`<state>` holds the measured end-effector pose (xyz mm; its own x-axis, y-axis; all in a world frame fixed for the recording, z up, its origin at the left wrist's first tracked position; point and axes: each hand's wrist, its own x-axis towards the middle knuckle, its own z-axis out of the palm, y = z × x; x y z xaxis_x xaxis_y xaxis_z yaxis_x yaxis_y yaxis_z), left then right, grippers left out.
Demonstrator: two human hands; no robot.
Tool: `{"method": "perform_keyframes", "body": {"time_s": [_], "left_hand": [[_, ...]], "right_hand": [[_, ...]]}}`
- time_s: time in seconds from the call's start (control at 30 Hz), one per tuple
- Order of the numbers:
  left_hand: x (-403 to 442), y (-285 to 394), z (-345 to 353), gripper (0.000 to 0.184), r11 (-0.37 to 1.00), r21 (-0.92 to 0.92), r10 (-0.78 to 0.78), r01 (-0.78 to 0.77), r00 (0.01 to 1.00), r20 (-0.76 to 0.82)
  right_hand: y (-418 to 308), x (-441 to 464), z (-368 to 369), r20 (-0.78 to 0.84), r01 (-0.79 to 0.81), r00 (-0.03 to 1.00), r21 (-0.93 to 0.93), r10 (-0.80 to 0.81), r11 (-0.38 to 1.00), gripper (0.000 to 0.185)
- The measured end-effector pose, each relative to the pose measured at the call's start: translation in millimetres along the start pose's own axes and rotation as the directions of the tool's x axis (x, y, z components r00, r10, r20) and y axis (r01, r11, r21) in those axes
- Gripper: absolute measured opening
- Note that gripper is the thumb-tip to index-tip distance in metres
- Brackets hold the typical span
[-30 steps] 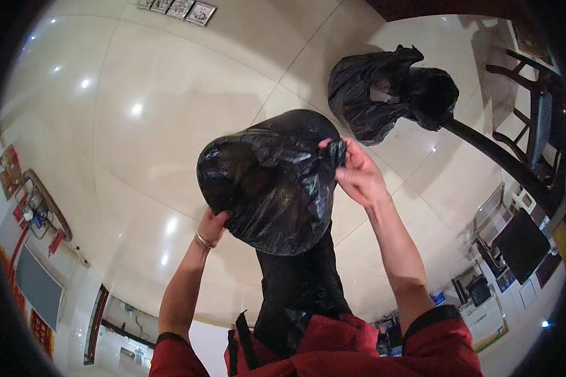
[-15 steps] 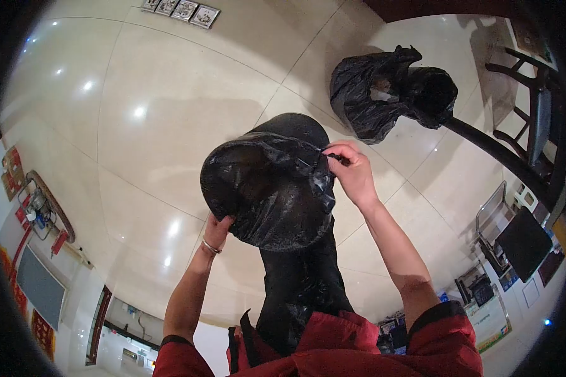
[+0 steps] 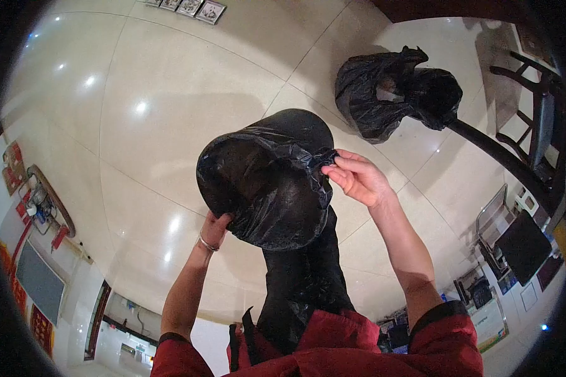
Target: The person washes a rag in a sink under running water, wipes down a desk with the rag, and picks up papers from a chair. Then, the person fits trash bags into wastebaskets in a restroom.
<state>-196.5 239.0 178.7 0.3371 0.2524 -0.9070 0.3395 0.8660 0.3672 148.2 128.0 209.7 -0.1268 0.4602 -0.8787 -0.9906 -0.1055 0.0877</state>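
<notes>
A round black bin (image 3: 302, 122) with a black plastic bag (image 3: 264, 188) stretched over its mouth fills the centre, in front of my body. My left hand (image 3: 216, 229) grips the bag and rim at the lower left, its thumb on the edge and its other fingers hidden beneath. At the right side of the rim, my right hand (image 3: 358, 178) pinches a gathered bunch of the bag between thumb and fingers. The inside of the bin is dark.
More black bags (image 3: 371, 94) lie on the tiled floor at the upper right, beside a dark curved wooden leg (image 3: 497, 154). A dark wooden chair (image 3: 538, 119) stands at the right edge. A black seat (image 3: 523, 246) is lower right.
My right hand has turned and shifted slightly, still pinching the bag, which is bunched differently at the right rim. My left hand keeps its hold at the lower left.
</notes>
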Motion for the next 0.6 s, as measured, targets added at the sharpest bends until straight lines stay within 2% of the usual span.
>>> {"method": "perform_keyframes", "body": {"time_s": [0.1, 0.13, 0.17, 0.2, 0.23, 0.27, 0.3, 0.33, 0.37, 0.43, 0.47, 0.5, 0.53, 0.57, 0.6], "left_hand": [[-1, -3, 1, 0.037, 0.998, -0.056, -0.033, 0.036, 0.998, 0.044], [-1, -4, 1, 0.038, 0.995, -0.086, -0.044, 0.050, 0.997, 0.069], [-2, -3, 1, 0.038, 0.995, -0.087, -0.045, 0.051, 0.997, 0.070], [-4, -2, 0, 0.037, 0.996, 0.086, 0.024, -0.034, 0.993, 0.115], [-6, -1, 1, 0.036, 0.959, 0.253, 0.085, -0.127, 0.982, 0.171], [-6, -2, 1, 0.036, 0.960, 0.251, 0.083, -0.125, 0.982, 0.172], [-5, -4, 1, 0.035, 0.994, 0.100, 0.032, -0.049, 0.986, 0.164], [-5, -4, 4, 0.035, 0.998, -0.052, -0.020, 0.029, 0.986, 0.163], [-7, -3, 7, 0.035, 0.998, -0.052, -0.021, 0.030, 0.987, 0.161], [-9, 1, 11, 0.033, 0.994, -0.076, -0.062, 0.073, 0.990, 0.128], [-8, -2, 6, 0.033, 0.994, -0.076, -0.065, 0.075, 0.990, 0.124], [-6, -7, -2, 0.033, 0.992, 0.118, -0.062, 0.046, 0.989, 0.137], [-4, -5, -2, 0.032, 0.952, 0.307, -0.060, 0.011, 0.987, 0.151], [-4, -4, 0, 0.032, 0.951, 0.308, -0.061, 0.011, 0.987, 0.150], [-4, -5, 4, 0.032, 0.990, 0.138, -0.057, 0.037, 0.988, 0.144]], "right_hand": [[-3, -11, 15, 0.077, 0.058, 0.996, -0.057, -0.053, 0.997, 0.020], [-3, -10, 13, 0.131, 0.150, 0.985, -0.293, -0.116, 0.944, 0.019], [-3, -9, 12, 0.199, 0.243, 0.967, -0.505, -0.162, 0.829, 0.019], [-4, -7, 12, 0.148, 0.265, 0.964, -0.604, -0.221, 0.751, 0.014], [-5, -8, 14, 0.146, 0.264, 0.964, -0.606, -0.221, 0.751, 0.014], [-5, -9, 18, 0.102, 0.264, 0.948, -0.779, -0.300, 0.568, 0.013], [-6, -9, 21, 0.081, 0.227, 0.920, -0.907, -0.383, 0.354, 0.013], [-4, -4, 19, 0.457, 0.460, 0.662, -0.874, -0.594, -0.159, 0.011], [-3, -4, 19, 0.456, 0.460, 0.664, -0.874, -0.593, -0.157, 0.011], [-1, -3, 25, 0.596, 0.380, 0.547, -0.802, -0.588, -0.461, 0.012], [4, -3, 28, 0.504, 0.329, 0.620, -0.863, -0.601, -0.383, 0.010], [8, -1, 30, 0.502, 0.331, 0.624, -0.864, -0.599, -0.380, 0.010], [10, 2, 32, 0.376, 0.365, 0.623, -0.915, -0.686, -0.170, 0.009], [11, 4, 33, 0.234, 0.396, 0.627, -0.917, -0.743, 0.045, 0.008], [5, 4, 28, 0.114, 0.332, 0.736, -0.920, -0.668, 0.208, 0.005]]}}
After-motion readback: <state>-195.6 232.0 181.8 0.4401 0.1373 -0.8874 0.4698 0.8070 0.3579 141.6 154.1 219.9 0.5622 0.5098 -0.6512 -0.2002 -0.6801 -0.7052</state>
